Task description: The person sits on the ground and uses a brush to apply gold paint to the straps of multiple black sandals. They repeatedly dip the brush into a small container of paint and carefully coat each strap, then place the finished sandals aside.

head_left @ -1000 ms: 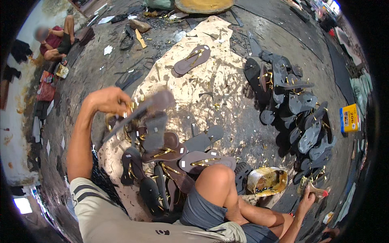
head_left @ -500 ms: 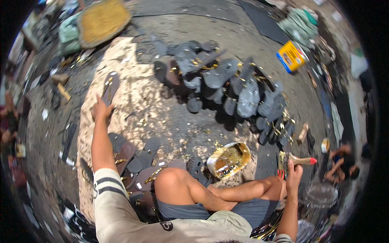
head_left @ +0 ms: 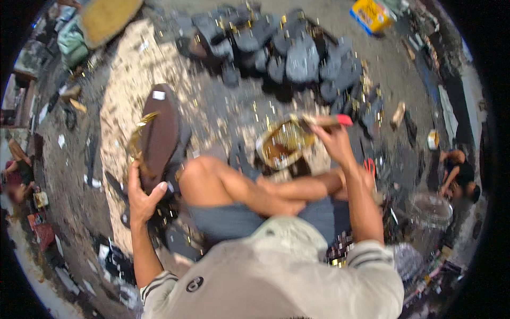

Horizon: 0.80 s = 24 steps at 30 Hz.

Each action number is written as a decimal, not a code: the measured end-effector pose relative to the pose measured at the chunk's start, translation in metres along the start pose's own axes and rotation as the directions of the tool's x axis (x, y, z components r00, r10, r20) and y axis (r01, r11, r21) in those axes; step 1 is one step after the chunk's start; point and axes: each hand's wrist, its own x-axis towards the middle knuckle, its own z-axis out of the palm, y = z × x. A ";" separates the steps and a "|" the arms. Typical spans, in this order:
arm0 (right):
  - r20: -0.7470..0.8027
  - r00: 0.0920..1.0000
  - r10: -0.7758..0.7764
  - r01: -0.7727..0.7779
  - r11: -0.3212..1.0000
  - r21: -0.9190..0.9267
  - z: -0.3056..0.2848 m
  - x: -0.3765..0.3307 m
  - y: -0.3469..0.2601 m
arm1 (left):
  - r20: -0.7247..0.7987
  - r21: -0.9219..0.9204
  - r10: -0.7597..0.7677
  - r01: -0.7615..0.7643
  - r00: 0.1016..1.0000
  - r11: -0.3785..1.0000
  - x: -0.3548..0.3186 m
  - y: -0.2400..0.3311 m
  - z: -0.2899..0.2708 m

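My left hand (head_left: 143, 199) grips the lower end of a dark brown sandal (head_left: 161, 133), thumb on one side and fingers on the other. The sandal's gold strap (head_left: 139, 130) hangs out to its left, and a small white label sits near its upper end. My right hand (head_left: 334, 141) is closed on a brush (head_left: 325, 121) with a wooden, red-tipped handle. Its bristle end is over the rim of a container (head_left: 261, 148) of glossy amber liquid, blurred by motion. More dark sandals lie beside my left knee, partly hidden.
Dark sandals with gold straps (head_left: 302, 58) form a large heap ahead. A pale, stained sheet (head_left: 125, 101) covers the ground at left. A yellow and blue box (head_left: 370, 17) stands far right, and red-handled scissors (head_left: 370, 167) lie by my right knee. Other people sit at both sides.
My left hand has come back from a sandal on the sheet and now holds a brown one. My right hand has carried the brush leftward to the container. The view has shifted.
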 end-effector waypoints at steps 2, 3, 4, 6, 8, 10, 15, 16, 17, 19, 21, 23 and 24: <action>0.131 0.981 -0.140 0.151 0.985 -0.077 0.014 0.007 -0.009 | 0.018 -0.135 -0.192 0.193 0.981 0.972 -0.071 0.020 -0.001; 0.216 0.964 -0.156 0.205 0.952 -0.226 0.018 0.006 -0.006 | -0.006 -0.003 -0.072 0.072 0.997 0.997 -0.100 0.013 0.000; 0.291 0.941 -0.176 0.278 0.890 -0.362 0.021 0.011 -0.001 | -0.025 0.133 0.070 -0.066 0.997 0.989 -0.122 0.004 0.004; 0.303 0.898 -0.317 0.434 0.750 -0.499 0.035 0.009 0.001 | 0.090 0.236 -0.057 0.034 0.994 0.971 -0.153 0.004 0.012; 0.281 0.892 -0.353 0.451 0.688 -0.568 0.054 0.013 0.016 | 0.090 0.369 -0.093 0.054 0.992 0.928 -0.157 0.033 0.029; 0.295 0.910 -0.293 0.414 0.693 -0.590 0.057 0.013 0.022 | 0.034 0.374 0.092 -0.098 0.995 0.922 -0.140 0.061 0.046; -0.077 0.927 -0.368 0.345 0.913 -0.219 0.013 0.003 0.010 | 0.039 0.371 0.326 -0.317 0.945 0.873 -0.121 0.059 0.078; -0.211 0.908 -0.361 0.354 0.933 -0.072 -0.002 -0.005 0.015 | 0.045 0.382 0.333 -0.324 0.942 0.866 -0.120 0.062 0.080; -0.190 0.909 -0.371 0.372 0.928 -0.030 -0.014 -0.012 0.023 | 0.043 0.394 0.343 -0.331 0.938 0.857 -0.117 0.064 0.080; 0.002 0.974 -0.226 0.203 0.874 -0.442 -0.049 -0.032 0.045 | 0.003 0.397 0.360 -0.332 0.933 0.856 -0.109 0.072 0.076; 0.006 0.992 -0.129 0.102 0.753 -0.650 -0.072 -0.045 0.039 | -0.117 0.084 0.145 -0.135 0.983 0.987 -0.106 0.079 0.065; -0.304 0.933 -0.192 0.068 0.924 -0.377 -0.099 -0.048 0.051 | -0.082 0.127 0.272 -0.261 0.959 0.957 -0.097 0.085 0.073; -0.414 0.907 -0.074 0.101 0.994 0.044 -0.105 -0.057 0.016 | 0.044 0.306 0.382 -0.376 0.923 0.875 -0.097 0.092 0.082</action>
